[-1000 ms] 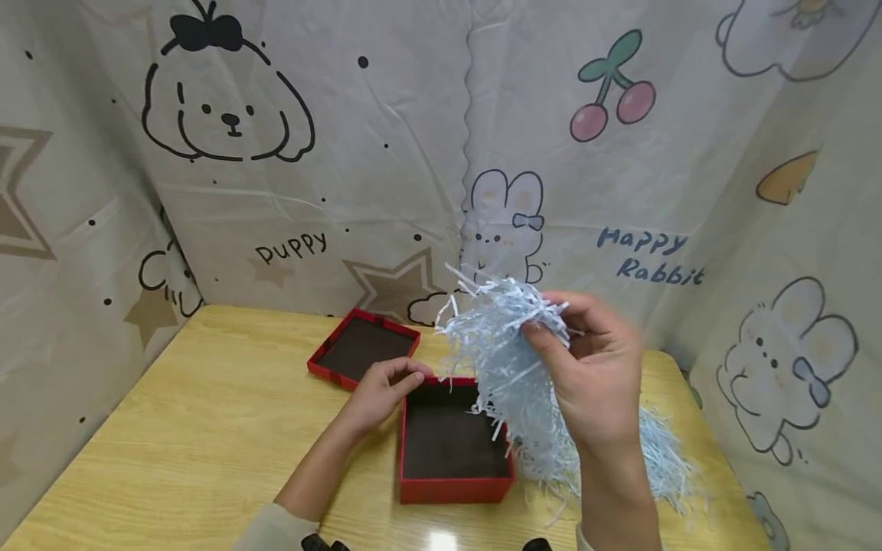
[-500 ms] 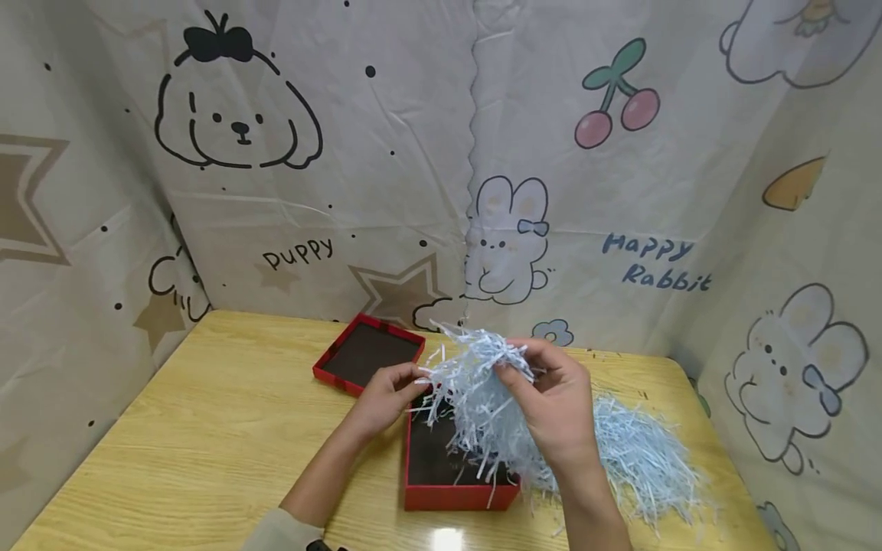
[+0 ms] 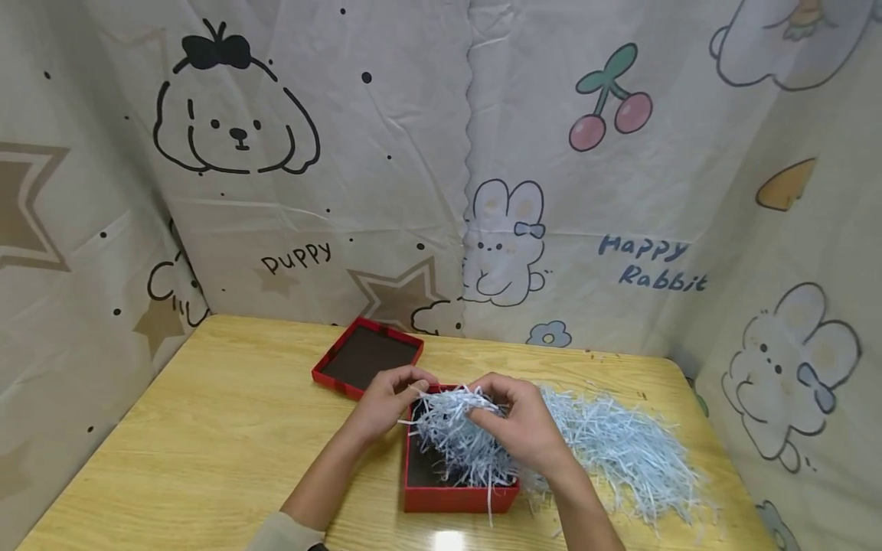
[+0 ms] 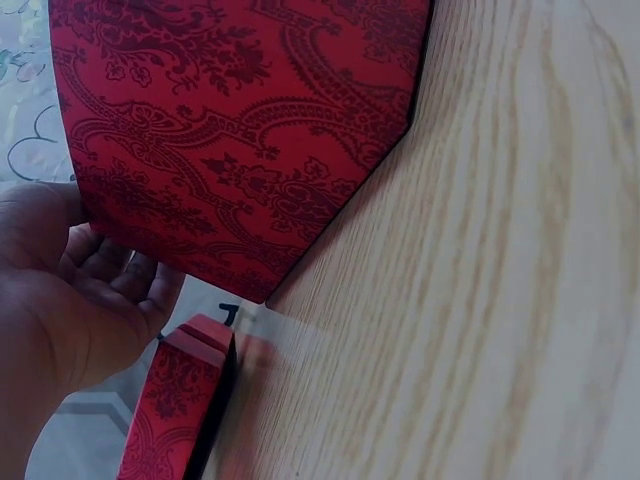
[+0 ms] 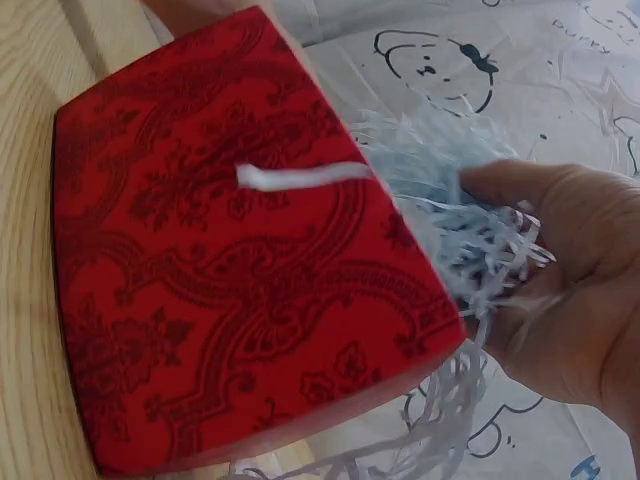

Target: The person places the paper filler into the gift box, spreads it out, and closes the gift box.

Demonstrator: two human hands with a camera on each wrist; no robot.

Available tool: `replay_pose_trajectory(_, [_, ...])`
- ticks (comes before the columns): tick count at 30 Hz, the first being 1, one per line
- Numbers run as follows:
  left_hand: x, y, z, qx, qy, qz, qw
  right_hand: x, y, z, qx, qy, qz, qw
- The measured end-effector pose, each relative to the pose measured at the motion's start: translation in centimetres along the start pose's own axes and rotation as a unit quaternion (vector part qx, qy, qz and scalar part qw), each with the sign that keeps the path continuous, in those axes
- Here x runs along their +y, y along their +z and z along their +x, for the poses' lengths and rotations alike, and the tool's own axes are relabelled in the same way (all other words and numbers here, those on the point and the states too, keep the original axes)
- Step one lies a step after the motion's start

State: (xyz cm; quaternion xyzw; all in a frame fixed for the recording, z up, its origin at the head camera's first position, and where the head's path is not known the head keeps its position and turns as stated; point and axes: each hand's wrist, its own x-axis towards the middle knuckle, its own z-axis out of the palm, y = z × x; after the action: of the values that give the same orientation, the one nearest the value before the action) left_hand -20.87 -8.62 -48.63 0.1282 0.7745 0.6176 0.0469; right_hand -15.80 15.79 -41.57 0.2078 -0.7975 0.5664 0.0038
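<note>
A red open box (image 3: 460, 501) with a dark inside stands on the table; the left wrist view shows dark scrollwork on its wall (image 4: 235, 130). At its back left corner my left hand (image 3: 381, 403) grips the rim, thumb and fingers around the corner. My right hand (image 3: 521, 425) pinches a bunch of pale blue shredded paper (image 3: 451, 428), which lies low in the box's opening and covers its right part. One strip hangs over the front wall. In the right wrist view, the right hand (image 5: 575, 255) is just past the rim, shredded paper between thumb and fingers.
The red lid (image 3: 367, 357), dark inside up, lies behind and left of the box. A loose heap of shredded paper (image 3: 637, 455) spreads over the wooden table (image 3: 207, 444) on the right. A printed cloth (image 3: 386, 199) hangs behind and along both sides.
My right hand has come down and left, bringing the shredded paper from above the box's right side into its opening. The left hand has stayed at the corner.
</note>
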Motion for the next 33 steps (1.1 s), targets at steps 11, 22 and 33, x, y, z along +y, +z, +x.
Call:
replay_pose_trajectory(11, [0.0,0.1,0.0,0.001,-0.010,-0.016,0.9998,0.9,-2.1,-0.3,-0.148,-0.014,-0.036,0.9881])
replay_pose_trajectory(22, [-0.2,-0.1,-0.2,-0.005,-0.002,-0.023,0.9997,1.1,-5.9,-1.2,-0.131,-0.005,-0.050,0.9901])
replay_pose_trajectory(33, [0.0,-0.1,-0.1,-0.008,-0.002,-0.022,0.9997,3.1,-11.2,-3.0,-0.081,-0.007,-0.036,0.9961])
